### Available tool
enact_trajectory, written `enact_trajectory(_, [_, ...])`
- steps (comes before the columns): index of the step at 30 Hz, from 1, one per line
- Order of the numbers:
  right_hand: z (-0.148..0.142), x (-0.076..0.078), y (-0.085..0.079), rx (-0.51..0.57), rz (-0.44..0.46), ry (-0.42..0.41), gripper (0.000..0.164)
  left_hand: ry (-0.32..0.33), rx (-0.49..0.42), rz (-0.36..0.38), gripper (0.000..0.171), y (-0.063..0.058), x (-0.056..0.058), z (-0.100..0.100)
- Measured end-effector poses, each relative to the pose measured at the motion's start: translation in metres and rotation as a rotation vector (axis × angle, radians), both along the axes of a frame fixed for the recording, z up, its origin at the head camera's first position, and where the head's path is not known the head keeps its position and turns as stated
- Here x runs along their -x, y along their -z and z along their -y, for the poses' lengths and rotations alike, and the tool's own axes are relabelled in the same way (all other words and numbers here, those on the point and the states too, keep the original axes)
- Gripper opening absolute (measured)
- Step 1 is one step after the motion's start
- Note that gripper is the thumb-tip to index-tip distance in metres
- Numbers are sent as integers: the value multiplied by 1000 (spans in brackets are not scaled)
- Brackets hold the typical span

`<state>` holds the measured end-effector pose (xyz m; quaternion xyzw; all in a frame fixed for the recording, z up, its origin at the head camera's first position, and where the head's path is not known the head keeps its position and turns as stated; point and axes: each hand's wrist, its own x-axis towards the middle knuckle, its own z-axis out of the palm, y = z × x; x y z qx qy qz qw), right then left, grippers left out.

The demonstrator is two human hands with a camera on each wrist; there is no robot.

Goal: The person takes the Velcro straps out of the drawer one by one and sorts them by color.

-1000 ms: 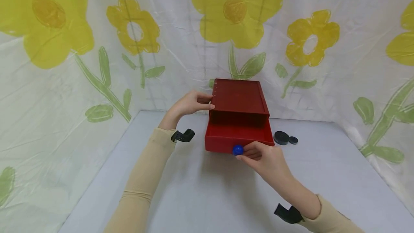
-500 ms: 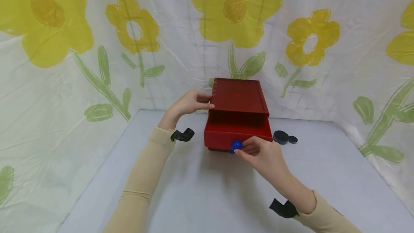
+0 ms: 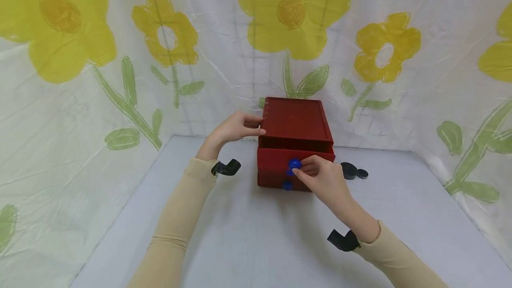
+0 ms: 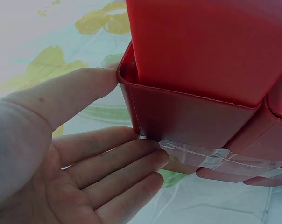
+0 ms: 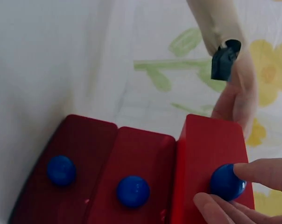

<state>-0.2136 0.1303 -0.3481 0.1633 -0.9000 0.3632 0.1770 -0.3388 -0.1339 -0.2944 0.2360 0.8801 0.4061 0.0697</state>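
Observation:
A red drawer cabinet (image 3: pixel 296 119) stands near the back of the table, its drawers stacked and fronted with blue knobs. Its top drawer (image 3: pixel 274 158) sticks out partway, leaving a narrow dark gap behind its front. My right hand (image 3: pixel 330 183) pinches the top drawer's blue knob (image 5: pixel 226 183) between thumb and fingers. Below it, the middle knob (image 5: pixel 133 191) and bottom knob (image 5: pixel 61 170) sit on closed drawers. My left hand (image 3: pixel 236 128) touches the cabinet's left side, thumb at the front edge (image 4: pixel 120 74) and fingers fairly straight.
To the right of the cabinet lie a larger black disc (image 3: pixel 350 171) and a smaller one (image 3: pixel 362 174). A white curtain with yellow flowers (image 3: pixel 216 57) hangs behind the table (image 3: pixel 240 243). Clear tape (image 4: pixel 215 157) runs along the cabinet.
My right hand has pushed the top drawer inward by its knob, so much less of it sticks out and the lower drawer fronts show. My left hand has stayed in place.

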Motion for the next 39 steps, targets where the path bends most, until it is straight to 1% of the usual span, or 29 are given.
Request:
enact_trajectory(4, [1, 10, -1, 15, 22, -2, 25, 0, 2, -4, 60, 0, 0, 0])
enact_trajectory(8, [2, 20, -1, 15, 43, 13, 26, -2, -6, 5, 60, -1, -2, 0])
enact_trajectory(14, [2, 31, -3, 7, 44, 26, 26, 7, -20, 15, 60, -1, -1, -1])
enact_trajectory(21, [2, 37, -5, -11, 71, 30, 27, 10, -25, 17, 59, -1, -1, -1])
enact_trajectory(27, [2, 42, -6, -20, 69, 37, 28, 4, -24, 31, 60, -1, -1, -1])
enact_trajectory(39, [1, 44, -3, 22, 91, 53, 31, 1, -5, 18, 58, -3, -3, -2])
